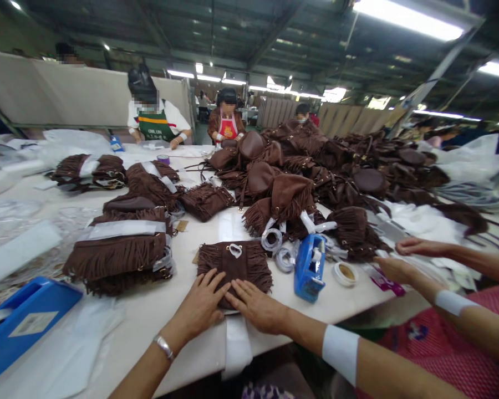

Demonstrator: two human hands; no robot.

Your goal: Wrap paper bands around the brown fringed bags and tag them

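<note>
A brown fringed bag (234,259) lies flat on the table in front of me, with a small white-wrapped metal fitting near its top. My left hand (202,302) rests on the bag's lower left part, fingers stretched out. Beside it my right hand (255,306) presses on the lower right part, its fingers also straight and flat. The fingertips of both hands nearly meet. From under the bag a white paper strip (238,342) runs toward me and hangs over the table edge. Another white strip (230,224) shows behind the bag.
A blue tape dispenser (310,269) and a tape roll (345,274) stand to the right; a larger blue dispenser (29,327) is at left. Stacked fringed bags (120,255) lie left, with a big heap (274,194) behind. A co-worker's hands (399,266) work at right.
</note>
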